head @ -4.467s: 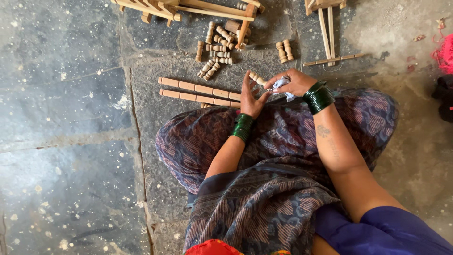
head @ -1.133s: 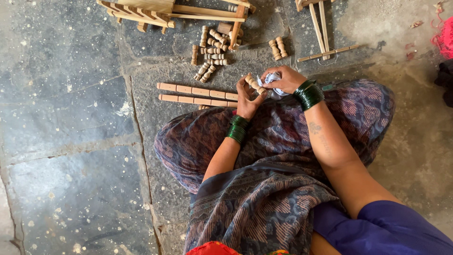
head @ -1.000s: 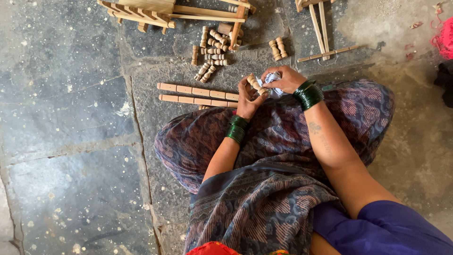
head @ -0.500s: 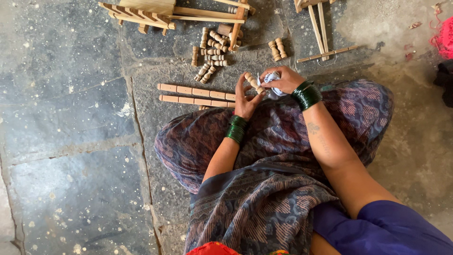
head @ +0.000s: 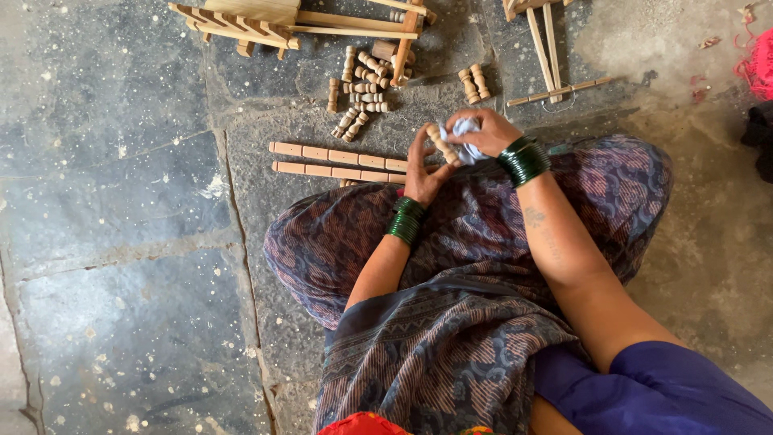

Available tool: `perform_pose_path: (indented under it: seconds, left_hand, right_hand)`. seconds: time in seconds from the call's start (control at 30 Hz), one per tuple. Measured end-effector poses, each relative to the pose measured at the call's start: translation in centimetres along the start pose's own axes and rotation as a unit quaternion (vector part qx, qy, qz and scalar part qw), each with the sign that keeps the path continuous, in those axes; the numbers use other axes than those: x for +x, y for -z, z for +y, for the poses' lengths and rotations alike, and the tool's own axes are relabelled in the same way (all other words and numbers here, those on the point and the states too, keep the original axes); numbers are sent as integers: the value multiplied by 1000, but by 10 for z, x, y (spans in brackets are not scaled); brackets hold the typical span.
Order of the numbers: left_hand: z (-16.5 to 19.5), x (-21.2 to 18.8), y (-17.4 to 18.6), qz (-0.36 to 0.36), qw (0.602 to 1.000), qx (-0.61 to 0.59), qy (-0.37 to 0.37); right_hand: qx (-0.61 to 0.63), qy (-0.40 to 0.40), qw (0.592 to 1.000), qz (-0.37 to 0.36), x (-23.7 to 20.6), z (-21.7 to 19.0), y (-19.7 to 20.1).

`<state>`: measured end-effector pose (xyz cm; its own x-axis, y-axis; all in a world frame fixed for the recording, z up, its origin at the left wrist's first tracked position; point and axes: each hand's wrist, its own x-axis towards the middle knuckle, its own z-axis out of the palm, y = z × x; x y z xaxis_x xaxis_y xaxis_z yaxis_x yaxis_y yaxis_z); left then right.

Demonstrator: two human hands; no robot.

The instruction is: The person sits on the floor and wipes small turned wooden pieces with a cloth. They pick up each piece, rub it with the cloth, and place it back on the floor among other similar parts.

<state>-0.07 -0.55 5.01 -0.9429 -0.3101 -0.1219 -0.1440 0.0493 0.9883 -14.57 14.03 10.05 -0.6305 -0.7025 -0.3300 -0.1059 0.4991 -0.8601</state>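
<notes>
I sit cross-legged on a stone floor in a patterned cloth. My left hand [head: 423, 165] grips a small turned wooden spindle [head: 440, 143] just above my knee. My right hand [head: 485, 129] presses a crumpled pale cloth [head: 465, 137] against that spindle. Both wrists wear green bangles. Right beyond my hands lie two long wooden rails [head: 338, 161] side by side on the floor.
A pile of several short turned spindles [head: 361, 93] lies past the rails, with two more spindles [head: 473, 82] to the right. Wooden frame parts [head: 266, 16] and thin sticks [head: 547, 48] lie at the far edge. Red thread [head: 757, 60] sits at the right edge.
My hands stayed together over my knee, shifting slightly as the cloth rubs the spindle. The camera view drifted a little; nothing on the floor moved.
</notes>
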Motion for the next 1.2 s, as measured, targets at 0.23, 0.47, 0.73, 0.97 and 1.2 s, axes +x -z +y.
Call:
perform_pose_path:
  seconds: [0.23, 0.47, 0.73, 0.97, 1.2]
  left_hand:
    - [-5, 4, 1, -19, 1000, -5, -23]
    - [-7, 3, 0, -25, 997, -75, -23]
    - [-2, 5, 0, -9, 998, -57, -30]
    - [-1, 0, -2, 6, 992, 99, -72]
    - [-13, 6, 0, -24, 997, 47, -53]
  right_hand:
    - [37, 44, 998, 7, 2, 9, 1]
    - [78, 38, 996, 2, -1, 1, 1]
    - [145, -3, 988, -55, -12, -19, 2]
    - [-28, 38, 998, -33, -4, -6, -2]
    - [-32, 24, 999, 18, 6, 11, -11]
